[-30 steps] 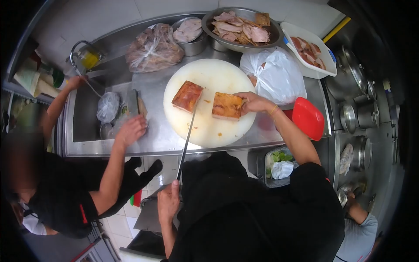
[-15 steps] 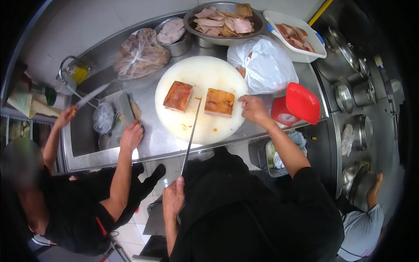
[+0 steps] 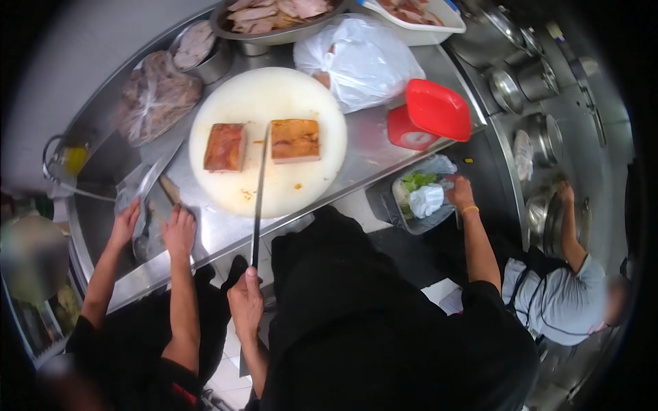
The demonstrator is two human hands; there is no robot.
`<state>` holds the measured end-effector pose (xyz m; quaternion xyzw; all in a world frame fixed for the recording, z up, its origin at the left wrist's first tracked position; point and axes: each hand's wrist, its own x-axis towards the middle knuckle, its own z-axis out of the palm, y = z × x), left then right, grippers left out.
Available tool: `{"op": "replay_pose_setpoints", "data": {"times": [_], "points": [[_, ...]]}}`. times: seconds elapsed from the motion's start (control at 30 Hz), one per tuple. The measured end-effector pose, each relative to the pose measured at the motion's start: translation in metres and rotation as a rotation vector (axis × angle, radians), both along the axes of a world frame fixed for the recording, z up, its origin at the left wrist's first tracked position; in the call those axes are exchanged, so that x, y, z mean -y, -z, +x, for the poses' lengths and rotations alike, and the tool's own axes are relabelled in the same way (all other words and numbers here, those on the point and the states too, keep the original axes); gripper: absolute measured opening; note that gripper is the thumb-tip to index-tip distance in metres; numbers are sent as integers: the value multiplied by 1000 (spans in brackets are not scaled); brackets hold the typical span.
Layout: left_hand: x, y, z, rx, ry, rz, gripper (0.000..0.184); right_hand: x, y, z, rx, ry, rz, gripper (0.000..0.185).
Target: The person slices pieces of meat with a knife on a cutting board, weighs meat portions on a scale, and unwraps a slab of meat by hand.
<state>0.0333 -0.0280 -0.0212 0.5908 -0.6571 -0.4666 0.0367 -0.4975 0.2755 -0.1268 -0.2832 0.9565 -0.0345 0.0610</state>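
Note:
My left hand [image 3: 245,301] grips the handle of a long, narrow knife [image 3: 260,198], thumb along the top. Its blade reaches over the round white cutting board [image 3: 226,192], the tip beside the right of two blocks of browned roast meat. The right block [image 3: 295,140] and the left block [image 3: 225,147] lie apart, with small crumbs around them. My right hand [image 3: 460,194] is at the right rim of a lined waste bin [image 3: 392,195], its fingers curled; whatever they may hold cannot be made out.
A red scale [image 3: 439,109], a white plastic bag [image 3: 363,65] and a bowl of sliced meat [image 3: 274,31] surround the board. On the left, a co-worker's hands [image 3: 179,233] hold a knife and a dark flat block over the sink. Another person stands at the right by pots.
My right hand has left the board's right edge and moved down to the bin. The knife stays in my left hand. The co-worker's knife has come down beside the block; the view has shifted.

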Motion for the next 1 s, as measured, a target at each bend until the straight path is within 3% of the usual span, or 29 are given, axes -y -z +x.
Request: {"op": "replay_pose_setpoints", "data": {"times": [0.17, 0.3, 0.43, 0.53, 0.63, 0.83, 1.0], "points": [[7, -7, -1, 2, 6, -46, 67, 94, -46, 55, 47, -137, -349, 38], [-1, -6, -4, -33, -52, -26, 66, 219, -88, 128, 75, -529, -596, 68], [-12, -4, -5, -34, -48, -23, 68, 325, -92, 160, 167, -834, -525, 97], [-14, -7, -4, -27, -53, -38, 68, 368, -94, 167, 285, -795, -142, 101], [-17, -16, -8, -22, -75, 6, 67, 385, -86, 161, 293, -810, -76, 89], [-21, -9, -13, -67, -115, 8, 66, 372, -80, 165, 340, -650, -263, 70], [-13, 2, -8, -72, -41, -10, 68, 328, -130, 146, 316, -434, -495, 76]]}}
